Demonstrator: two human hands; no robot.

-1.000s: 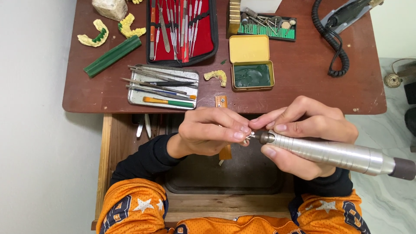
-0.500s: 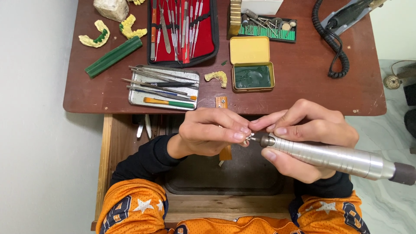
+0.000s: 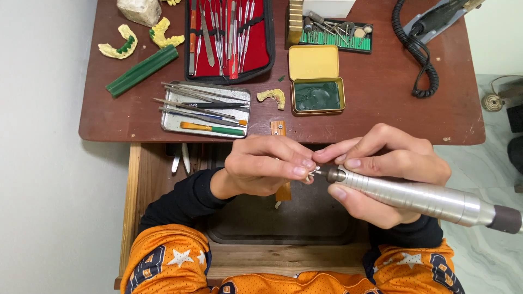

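Nothing has shifted noticeably since the earlier frames: both hands hold the same pose. Left hand [image 3: 261, 169] is closed, pinching a small metal piece [image 3: 312, 173] at its fingertips. Right hand [image 3: 387, 174] grips the handpiece [image 3: 414, 195], its tip touching the piece. For clean work, brace the fingers against each other and keep tip pressure light. Below both hands sits the open drawer [image 3: 136, 190]; beyond them, the table edge [image 3: 381, 139], tool tray [image 3: 169, 125] and tin [image 3: 317, 97] stand near.

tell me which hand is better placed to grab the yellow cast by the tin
Left, probably. The left hand sits just below the yellow cast, pinching only a small piece, while the right hand is wrapped around the handpiece.
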